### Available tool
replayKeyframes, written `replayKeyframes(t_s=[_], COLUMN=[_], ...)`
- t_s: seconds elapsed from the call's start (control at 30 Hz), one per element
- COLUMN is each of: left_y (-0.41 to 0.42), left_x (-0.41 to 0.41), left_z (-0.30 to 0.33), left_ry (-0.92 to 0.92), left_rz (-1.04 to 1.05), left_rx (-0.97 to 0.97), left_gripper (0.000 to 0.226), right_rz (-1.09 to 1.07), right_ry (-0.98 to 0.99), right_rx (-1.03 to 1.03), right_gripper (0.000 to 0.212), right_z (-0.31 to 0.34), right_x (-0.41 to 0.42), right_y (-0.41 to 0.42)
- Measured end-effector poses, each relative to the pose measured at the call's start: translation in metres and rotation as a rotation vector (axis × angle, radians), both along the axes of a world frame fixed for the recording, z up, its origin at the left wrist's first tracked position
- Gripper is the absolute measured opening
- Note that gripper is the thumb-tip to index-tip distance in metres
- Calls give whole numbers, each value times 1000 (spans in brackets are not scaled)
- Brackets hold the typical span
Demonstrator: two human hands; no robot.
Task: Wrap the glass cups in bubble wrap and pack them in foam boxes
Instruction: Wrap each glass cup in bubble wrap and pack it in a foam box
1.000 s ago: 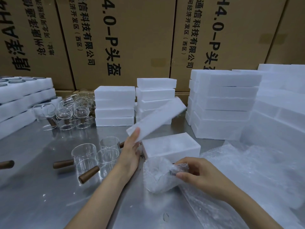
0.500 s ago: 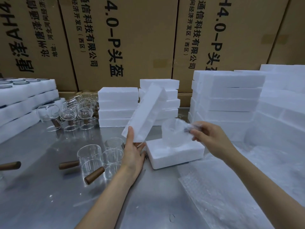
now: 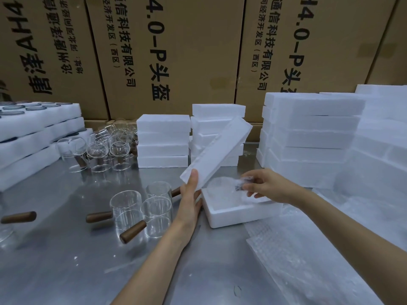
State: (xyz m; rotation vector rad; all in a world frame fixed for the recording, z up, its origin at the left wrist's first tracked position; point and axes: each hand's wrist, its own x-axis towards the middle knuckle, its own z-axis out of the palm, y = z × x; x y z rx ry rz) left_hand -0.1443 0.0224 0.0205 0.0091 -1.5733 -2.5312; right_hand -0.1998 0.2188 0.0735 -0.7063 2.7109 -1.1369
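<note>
the left hand [image 3: 191, 195] holds the foam lid [image 3: 217, 150] by its near lower corner, thumb on the top face and the other fingers hidden behind it, so the lid stands tilted up and away; this looks meant to keep the open foam box [image 3: 237, 213] clear while the cup goes in, and to have the lid at hand for closing. the right hand [image 3: 267, 187] reaches over the box from the right, its fingers [image 3: 251, 192] curled and pinching the gathered end of the wrapped cup [image 3: 222, 190], which sits down in the box cavity near the left side; pinching the loose end probably stops the wrap from coming undone as the bundle is seated. the wrapped cup shows as a pale, cloudy, rounded bundle of bubble wrap, with a darker patch at the pinched end that may be the handle, though that is hard to tell. the box lies on the steel desk [image 3: 66, 260] right in front of the person. just left of it, three bare glass cups [image 3: 141, 211] with brown wooden handles wait upright, and a sheet of bubble wrap [image 3: 297, 249] lies to the right, within easy reach for the next one. more glasses [image 3: 103, 148] and stacks of foam boxes [image 3: 163, 144] stand farther back against the cardboard cartons [image 3: 171, 51].
</note>
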Motion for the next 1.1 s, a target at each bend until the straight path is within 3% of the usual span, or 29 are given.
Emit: replayKeyframes(t_s=[0.17, 0.4, 0.47, 0.57, 0.67, 0.83, 0.93, 1.1], left_y=[3, 3, 3, 4, 6, 7, 8, 6], left_x=[0, 1, 1, 4, 7, 12, 13, 12], left_z=[0, 0, -1, -2, -2, 0, 0, -3], left_ry=[8, 21, 28, 61, 101, 150, 180, 187], left_rz=[-24, -24, -21, -5, 9, -16, -36, -43], left_rx=[-45, -54, -55, -96, -186, -307, -345, -387], left_gripper=[83, 78, 74, 76, 88, 97, 99, 108], right_rz=[-51, -123, -193, -445, -545, -518, -514, -562], right_ry=[-71, 138, 188, 270, 169, 43, 67, 43], right_rx=[86, 184, 4, -553, -923, -959, -874, -845], right_gripper=[30, 37, 39, 28, 21, 32, 24, 35], right_z=[-9, -17, -21, -24, -23, -30, -38, -39], right_x=[2, 13, 18, 30, 40, 47, 51, 50], right_y=[1, -3, 0, 8, 13, 8, 4, 5])
